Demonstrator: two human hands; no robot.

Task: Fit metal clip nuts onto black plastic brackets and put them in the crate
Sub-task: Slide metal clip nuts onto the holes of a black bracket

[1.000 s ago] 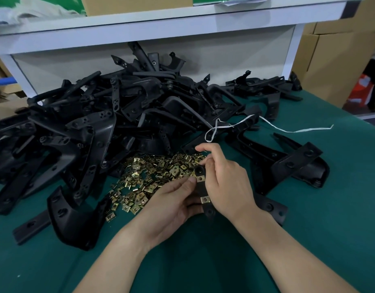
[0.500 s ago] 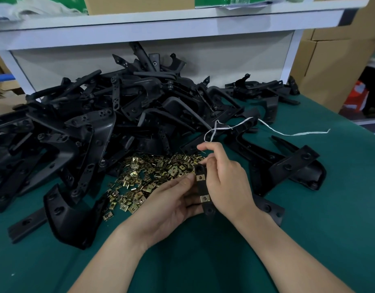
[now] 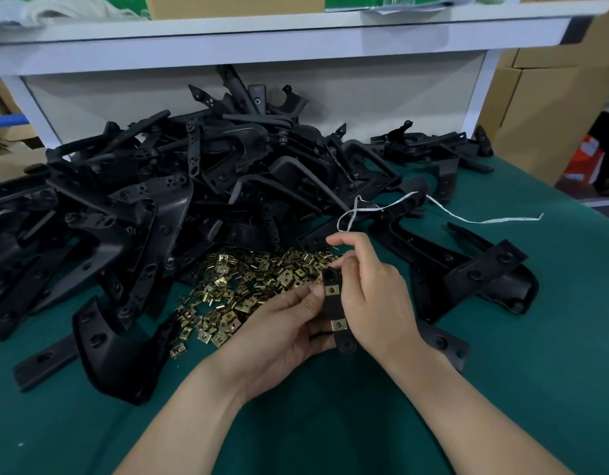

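Head view, mid-frame: your left hand [image 3: 279, 332], right hand [image 3: 376, 296] both pinch bracket [image 3: 335, 308]; stiff, light, so hold strip edges.

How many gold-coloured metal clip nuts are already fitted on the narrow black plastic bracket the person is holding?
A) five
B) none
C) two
C: the narrow black plastic bracket, held between the left hand and the right hand, carries two gold-coloured metal clip nuts, one above the other.

One held bracket [image 3: 334, 307], two fitted clips [image 3: 332, 290]
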